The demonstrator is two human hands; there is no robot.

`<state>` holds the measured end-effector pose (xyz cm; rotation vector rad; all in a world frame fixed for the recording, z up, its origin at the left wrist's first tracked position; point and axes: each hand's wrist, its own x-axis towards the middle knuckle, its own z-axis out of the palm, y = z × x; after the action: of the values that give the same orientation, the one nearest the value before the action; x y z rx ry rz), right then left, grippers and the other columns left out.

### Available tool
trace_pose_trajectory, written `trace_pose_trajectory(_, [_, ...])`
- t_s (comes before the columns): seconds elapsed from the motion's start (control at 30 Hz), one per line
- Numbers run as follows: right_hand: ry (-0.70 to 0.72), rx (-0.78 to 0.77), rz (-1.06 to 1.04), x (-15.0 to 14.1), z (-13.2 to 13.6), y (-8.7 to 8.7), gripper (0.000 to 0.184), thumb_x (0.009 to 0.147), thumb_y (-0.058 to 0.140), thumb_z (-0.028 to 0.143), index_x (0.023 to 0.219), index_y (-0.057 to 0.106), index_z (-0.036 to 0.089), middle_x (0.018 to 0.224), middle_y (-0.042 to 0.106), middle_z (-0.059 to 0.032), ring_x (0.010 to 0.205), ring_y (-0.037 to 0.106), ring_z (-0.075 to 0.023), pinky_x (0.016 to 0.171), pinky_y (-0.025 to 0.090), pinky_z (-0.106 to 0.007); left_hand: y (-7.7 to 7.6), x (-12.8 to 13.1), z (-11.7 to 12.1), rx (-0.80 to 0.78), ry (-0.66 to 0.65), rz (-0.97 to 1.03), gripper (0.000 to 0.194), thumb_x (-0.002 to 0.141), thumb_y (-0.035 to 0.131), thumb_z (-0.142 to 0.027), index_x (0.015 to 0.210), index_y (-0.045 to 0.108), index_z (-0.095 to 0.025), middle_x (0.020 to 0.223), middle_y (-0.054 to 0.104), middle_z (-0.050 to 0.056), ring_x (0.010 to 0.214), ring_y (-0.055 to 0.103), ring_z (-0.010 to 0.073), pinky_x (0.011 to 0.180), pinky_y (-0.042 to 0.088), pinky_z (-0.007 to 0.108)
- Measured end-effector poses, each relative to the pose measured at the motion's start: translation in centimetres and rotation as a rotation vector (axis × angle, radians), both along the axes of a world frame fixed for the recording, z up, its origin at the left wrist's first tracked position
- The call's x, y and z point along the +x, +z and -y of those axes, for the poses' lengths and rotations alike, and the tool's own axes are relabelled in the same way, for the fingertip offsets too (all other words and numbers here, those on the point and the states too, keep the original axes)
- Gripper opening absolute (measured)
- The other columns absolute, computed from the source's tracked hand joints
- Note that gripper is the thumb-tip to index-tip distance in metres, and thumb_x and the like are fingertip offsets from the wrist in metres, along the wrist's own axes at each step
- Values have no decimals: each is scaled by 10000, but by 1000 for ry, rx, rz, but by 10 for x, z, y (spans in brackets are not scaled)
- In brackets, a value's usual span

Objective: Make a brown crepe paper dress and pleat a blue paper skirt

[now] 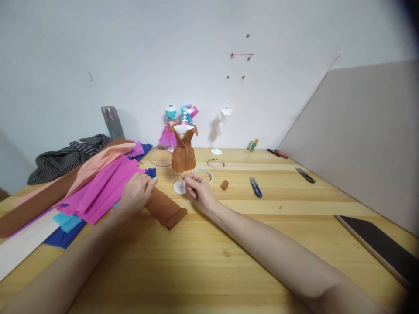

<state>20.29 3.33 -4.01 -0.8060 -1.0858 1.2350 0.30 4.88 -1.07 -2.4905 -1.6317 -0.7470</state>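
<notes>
A miniature white dress form [183, 128] wears a brown crepe-paper dress [183, 159] and stands upright on a thin post with a round white base [179, 188]. Just above that base, my right hand [201, 190] is closed in a pinch at the post. My left hand [137, 190] is curled over the left end of a folded piece of brown crepe paper [166, 209], its fingertips partly hidden. Beside it lies a heap of paper pieces, with magenta paper [98, 187] on top and a pleated blue bit [151, 172] near the thumb.
Behind stand other dress forms, including a bare white one [225, 114]. Blue thread snips [255, 187], a brown scrap [224, 185] and wire rings [216, 164] lie to the right. A phone or tablet [379, 246] is at far right; a flask [113, 122] stands back left.
</notes>
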Motion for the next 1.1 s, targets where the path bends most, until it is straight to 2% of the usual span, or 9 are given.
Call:
trace_pose_trajectory(0.23, [37,-34,-69,-2,4,7,262,644,667,386,721,563,158,379,341,109,332,185,-29,393,123,-208,-9,0,-4,-32,-56,43,224,842,421,-290,723,578,-183,812,637,64,820,533,212,729,392,320])
trace_pose_trajectory(0.4, [15,-52,8,-4,4,2,258,671,639,400,693,562,155,382,364,95,327,195,-33,389,113,-217,-10,4,-1,-118,-107,221,192,815,455,-287,729,591,-183,808,652,34,790,559,177,735,398,298])
trace_pose_trajectory(0.53, [-57,-56,131,0,-4,-6,285,730,553,424,662,580,149,396,410,66,341,252,-53,390,144,-220,-5,9,8,-170,-109,236,295,835,402,-329,633,549,-173,690,605,23,695,535,162,660,389,287])
trace_pose_trajectory(0.67, [-190,-15,273,12,-20,-16,192,632,633,305,543,556,153,450,477,40,443,382,-77,450,249,-214,-3,11,13,-216,-97,283,386,862,342,-376,601,540,-173,627,572,17,651,523,156,617,387,276])
trace_pose_trajectory(0.73, [-247,-1,317,17,-27,-20,182,602,645,280,522,532,162,468,484,43,467,397,-84,473,271,-217,-4,11,13,-222,-101,320,384,855,354,-388,603,551,-174,635,583,18,647,525,154,612,391,271])
trace_pose_trajectory(0.83, [-284,-1,351,21,-30,-23,181,625,620,296,545,508,178,448,457,59,433,363,-82,461,263,-222,-6,11,12,-211,-131,316,374,849,358,-376,578,522,-178,639,580,20,660,520,157,633,390,277])
trace_pose_trajectory(0.93, [-293,-6,362,20,-27,-22,253,685,561,335,514,434,197,412,404,66,394,310,-75,432,230,-228,-6,11,11,-176,-149,306,282,847,356,-327,646,493,-183,699,574,17,699,513,158,658,381,279])
trace_pose_trajectory(1.0, [-291,-11,365,19,-24,-20,306,709,535,363,491,388,206,392,365,69,380,280,-73,417,210,-233,-5,11,11,-168,-128,292,218,845,357,-294,687,463,-189,707,553,7,687,498,152,635,364,271])
trace_pose_trajectory(1.1, [-276,-24,366,16,-20,-17,342,736,500,393,476,369,213,369,330,70,361,262,-74,401,191,-240,-4,10,12,-181,-55,202,228,862,333,-272,660,407,-198,654,508,-8,632,470,145,584,318,266])
